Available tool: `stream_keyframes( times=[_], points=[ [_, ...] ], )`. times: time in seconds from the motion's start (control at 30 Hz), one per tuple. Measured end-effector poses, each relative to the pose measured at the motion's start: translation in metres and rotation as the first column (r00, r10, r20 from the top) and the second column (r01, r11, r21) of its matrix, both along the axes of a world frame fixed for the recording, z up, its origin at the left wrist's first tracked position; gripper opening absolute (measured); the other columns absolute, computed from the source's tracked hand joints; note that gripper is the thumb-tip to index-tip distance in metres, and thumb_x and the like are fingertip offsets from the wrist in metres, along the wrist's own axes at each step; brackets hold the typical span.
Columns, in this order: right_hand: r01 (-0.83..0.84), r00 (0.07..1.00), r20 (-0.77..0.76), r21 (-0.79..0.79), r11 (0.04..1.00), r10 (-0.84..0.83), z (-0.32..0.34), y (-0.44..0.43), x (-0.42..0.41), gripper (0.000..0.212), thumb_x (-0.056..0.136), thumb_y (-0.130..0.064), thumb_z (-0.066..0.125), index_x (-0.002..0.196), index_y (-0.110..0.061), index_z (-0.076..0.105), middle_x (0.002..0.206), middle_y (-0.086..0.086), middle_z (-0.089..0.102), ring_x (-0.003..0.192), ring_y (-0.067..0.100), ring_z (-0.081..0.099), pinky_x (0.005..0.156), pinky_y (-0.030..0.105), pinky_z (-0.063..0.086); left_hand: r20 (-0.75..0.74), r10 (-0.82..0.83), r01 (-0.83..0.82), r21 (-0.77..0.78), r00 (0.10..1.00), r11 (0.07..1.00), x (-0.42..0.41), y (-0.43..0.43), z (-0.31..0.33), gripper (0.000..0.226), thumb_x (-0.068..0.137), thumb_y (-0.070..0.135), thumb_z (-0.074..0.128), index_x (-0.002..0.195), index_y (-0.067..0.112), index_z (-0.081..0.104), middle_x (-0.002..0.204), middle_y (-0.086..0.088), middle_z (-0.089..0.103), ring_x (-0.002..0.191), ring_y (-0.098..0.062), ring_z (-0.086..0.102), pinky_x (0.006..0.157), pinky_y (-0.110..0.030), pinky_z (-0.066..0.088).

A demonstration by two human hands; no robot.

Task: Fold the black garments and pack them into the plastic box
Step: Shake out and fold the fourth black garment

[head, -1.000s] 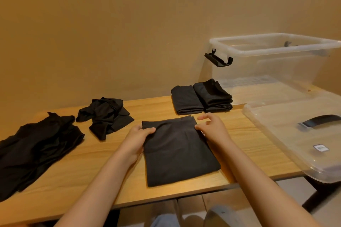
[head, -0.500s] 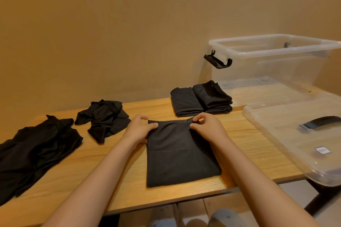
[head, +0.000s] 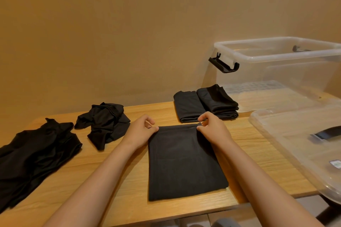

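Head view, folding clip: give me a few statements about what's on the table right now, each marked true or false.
1. The left hand and right hand pinch the far corners of the flat garment. True.
2. The plastic box already holds garments. False: no garment shows inside it. The two folded garments lie on the table beside it.
3. The lid is off the box and lies at the table's right end. True.
4. Everything black on the table is folded. False: a crumpled garment and a loose black pile lie at the left.
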State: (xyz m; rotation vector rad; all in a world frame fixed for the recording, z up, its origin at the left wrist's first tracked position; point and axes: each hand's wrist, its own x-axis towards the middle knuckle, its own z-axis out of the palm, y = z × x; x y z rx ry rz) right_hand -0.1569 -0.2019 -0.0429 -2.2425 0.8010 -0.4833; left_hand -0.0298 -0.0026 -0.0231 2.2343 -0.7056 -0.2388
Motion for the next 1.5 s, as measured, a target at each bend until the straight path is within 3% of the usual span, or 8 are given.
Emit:
stream_keyframes(
  times=[0.17,0.4,0.57,0.73,0.87,1.03,1.33,1.5],
  points=[
    [-0.101,0.989,-0.105,-0.015,0.995,0.099,0.008,-0.002,0.006,0.033,0.09,-0.032,0.064,0.12,-0.019,0.06,0.11,-0.001,0.064,0.098,0.014,0.061,0.088,0.036,0.055,-0.002,-0.244,0.236,0.276,0.97,0.932,0.007,-0.001,0.01,0.045,0.087,0.033,0.071,0.128,0.022,0.055,0.121,0.007,0.051,0.111,-0.01,0.047,0.089,-0.024,0.039],
    [-0.295,0.922,-0.285,-0.075,0.952,0.263,0.018,0.002,0.011,0.027,0.088,-0.023,0.066,0.112,-0.01,0.066,0.107,0.009,0.067,0.098,0.02,0.063,0.088,0.034,0.054,-0.16,-0.336,0.371,0.459,0.928,0.807,0.017,-0.013,0.025,0.021,0.085,0.03,0.072,0.1,0.017,0.064,0.102,-0.003,0.066,0.09,-0.015,0.059,0.073,-0.026,0.046],
    [-0.353,0.927,-0.124,0.035,0.935,0.355,0.023,-0.003,0.003,0.017,0.095,-0.029,0.058,0.105,-0.017,0.063,0.099,0.0,0.063,0.09,0.014,0.061,0.084,0.033,0.053,-0.295,-0.368,0.438,0.223,0.882,0.871,0.017,0.003,0.029,0.023,0.091,0.029,0.066,0.112,0.02,0.066,0.11,-0.001,0.069,0.101,-0.021,0.065,0.088,-0.039,0.052],
    [-0.372,0.924,0.187,0.233,0.899,0.334,0.064,-0.001,0.004,0.019,0.098,-0.026,0.054,0.094,-0.013,0.067,0.078,-0.003,0.064,0.068,-0.001,0.061,0.059,0.015,0.046,-0.31,-0.378,0.367,-0.093,0.872,0.925,0.019,0.019,0.063,0.022,0.094,0.022,0.062,0.115,0.017,0.066,0.109,0.001,0.072,0.098,-0.01,0.068,0.075,-0.019,0.053],
    [-0.385,0.87,0.412,0.229,0.894,0.27,0.111,0.006,0.015,0.025,0.097,-0.027,0.055,0.097,-0.005,0.068,0.09,0.01,0.071,0.087,0.021,0.068,0.076,0.031,0.054,-0.171,-0.327,0.256,-0.336,0.93,0.906,0.023,0.026,0.111,0.018,0.097,0.018,0.055,0.109,0.016,0.068,0.105,0.001,0.074,0.101,-0.013,0.068,0.08,-0.02,0.054],
    [-0.455,0.717,0.637,0.119,0.882,0.284,0.151,0.027,0.006,0.016,0.097,-0.021,0.055,0.094,-0.012,0.068,0.085,-0.001,0.07,0.08,0.002,0.066,0.069,0.015,0.052,0.175,-0.133,0.198,-0.432,0.975,0.88,0.004,0.044,0.158,0.016,0.096,0.015,0.058,0.103,0.01,0.071,0.102,-0.003,0.073,0.092,-0.004,0.066,0.08,-0.008,0.048],
    [-0.55,0.834,0.044,0.145,0.822,0.55,0.03,0.058,-0.062,0.014,0.094,-0.024,0.059,0.097,-0.028,0.072,0.095,-0.01,0.07,0.09,0.002,0.064,0.09,0.034,0.052,0.068,-0.082,0.091,-0.137,0.994,0.986,-0.082,0.106,0.022,0.025,0.085,0.006,0.069,0.082,0.03,0.073,0.094,0.024,0.067,0.097,0.007,0.059,0.09,-0.017,0.044],
    [-0.528,0.849,0.06,0.138,0.838,0.525,0.008,0.072,-0.095,0.02,0.095,-0.034,0.053,0.093,-0.034,0.073,0.107,-0.025,0.068,0.108,-0.015,0.055,0.102,0.022,0.041,0.081,-0.075,0.088,-0.172,0.994,0.981,-0.11,0.123,-0.005,0.028,0.082,0.002,0.072,0.077,0.03,0.074,0.092,0.021,0.07,0.096,0.004,0.062,0.085,-0.007,0.043]
  ],
)
